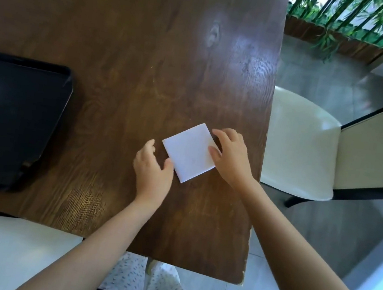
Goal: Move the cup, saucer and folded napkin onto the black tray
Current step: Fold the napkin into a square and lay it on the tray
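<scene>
White folded napkin (189, 152) lies between left hand (152, 172) and right hand (228, 158).

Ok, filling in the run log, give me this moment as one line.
napkin: flat on table | left hand: touching its edge | right hand: on its right corner | black tray: no napkin yet

No readable text, label, brand or number on any surface in view.
</scene>
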